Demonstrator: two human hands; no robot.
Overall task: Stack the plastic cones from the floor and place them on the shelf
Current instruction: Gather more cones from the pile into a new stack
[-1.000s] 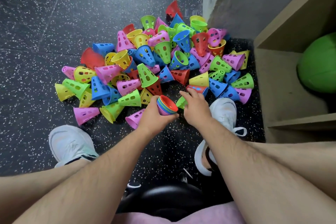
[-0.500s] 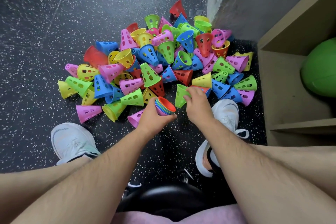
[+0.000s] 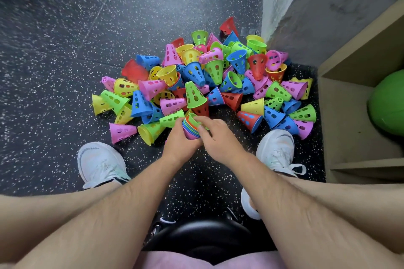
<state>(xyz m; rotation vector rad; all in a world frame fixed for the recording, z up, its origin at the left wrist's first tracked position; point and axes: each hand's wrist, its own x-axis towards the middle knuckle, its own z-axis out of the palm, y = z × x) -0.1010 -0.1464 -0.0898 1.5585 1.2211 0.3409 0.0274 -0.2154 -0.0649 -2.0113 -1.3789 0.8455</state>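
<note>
Your right hand (image 3: 218, 141) has brought a green cone (image 3: 193, 118) onto the stack (image 3: 189, 131) at frame centre, fingers pinching it; your left hand (image 3: 178, 143) grips the stack; many loose cones (image 3: 218, 76) remain.

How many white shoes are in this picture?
2. The left shoe stands on the floor below the cone pile; the right shoe sits beside the shelf, partly hidden by the right arm.

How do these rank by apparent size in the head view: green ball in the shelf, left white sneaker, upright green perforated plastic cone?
1. Left white sneaker and green ball: alike. The frame edge crops the ball, so they are unranked.
2. Upright green perforated plastic cone: clearly smallest.
</note>
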